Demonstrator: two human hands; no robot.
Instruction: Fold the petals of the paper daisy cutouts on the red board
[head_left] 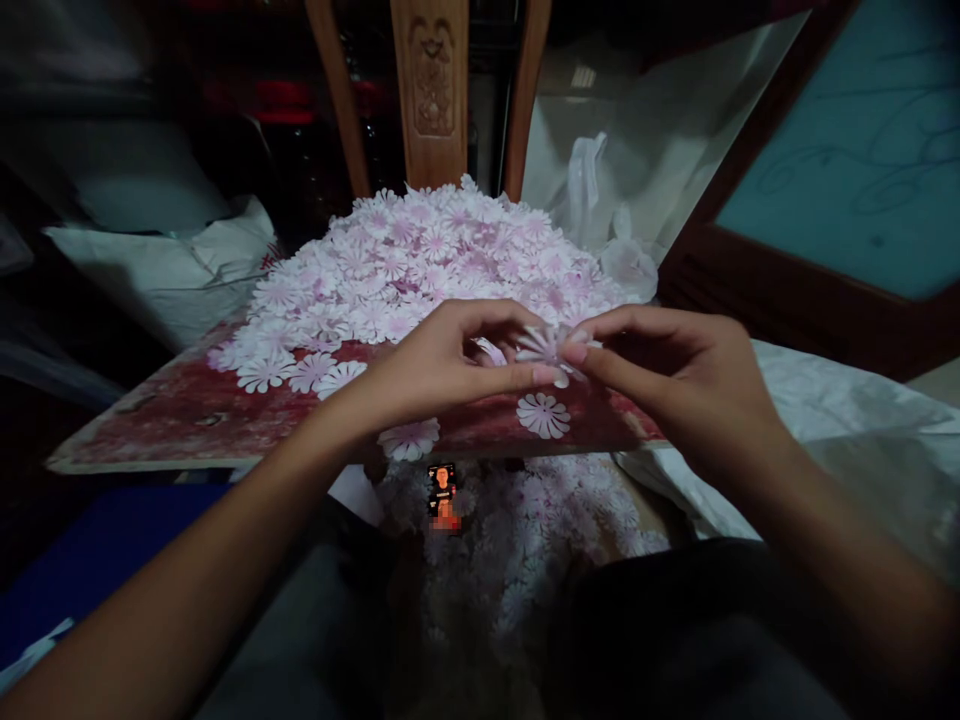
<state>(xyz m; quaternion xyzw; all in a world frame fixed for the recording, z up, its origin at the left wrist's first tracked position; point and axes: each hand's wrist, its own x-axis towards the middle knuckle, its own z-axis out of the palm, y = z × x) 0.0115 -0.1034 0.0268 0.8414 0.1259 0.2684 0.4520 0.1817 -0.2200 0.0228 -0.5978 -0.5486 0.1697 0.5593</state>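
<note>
Cut-out flower [546, 350] sits pinched between the left hand [442, 365] and right hand [675, 385], both grasping it by the fingertips above a red-stained board [172, 415]. Another flower [543, 415] lies just beyond on the board. Farther away rises a heap of pale pink flowers [427, 260]

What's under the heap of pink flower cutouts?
A worn red board lies under the heap; it shows only along the front, where loose cutouts lie. The surface beneath the heap itself is covered.

Flower [546, 348] between left hand [442, 365], right hand [675, 385]
</note>
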